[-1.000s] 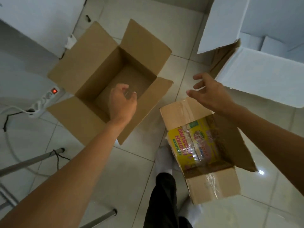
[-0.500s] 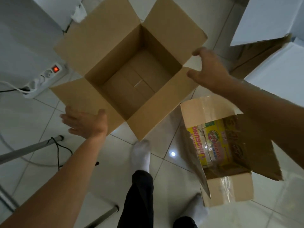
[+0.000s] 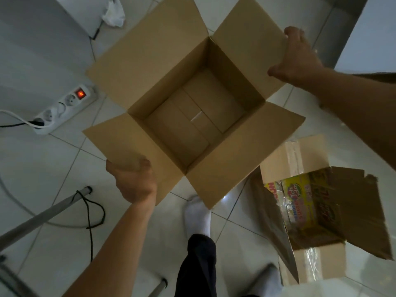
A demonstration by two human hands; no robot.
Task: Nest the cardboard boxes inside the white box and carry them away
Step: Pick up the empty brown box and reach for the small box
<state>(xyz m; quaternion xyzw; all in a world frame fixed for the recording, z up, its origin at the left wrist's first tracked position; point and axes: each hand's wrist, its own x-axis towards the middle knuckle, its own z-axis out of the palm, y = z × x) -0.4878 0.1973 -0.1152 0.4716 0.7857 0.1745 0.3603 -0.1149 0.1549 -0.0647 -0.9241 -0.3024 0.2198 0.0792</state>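
Head view, looking down at a tiled floor: we hold an open brown box [image 3: 188, 116] by two opposite flaps, at the centre of the frame. Our left hand [image 3: 134, 182] is closed on the near-left flap at lower centre; our right hand [image 3: 297, 58] is closed on the far-right flap at upper right. The box is empty, all four flaps spread. Whether it is off the floor we cannot tell. A second box [image 3: 317, 213], torn and holding bright printed packets, sits on the floor at lower right, just beside the first. A white surface [image 3: 372, 37] in the upper right corner may be the white box; too little shows to be sure. A power strip [image 3: 64, 108] lies at left. We judge the step to be picking up the brown box for nesting. Next, it must go toward the upper right and down into the white box, flaps kept clear of its rim.
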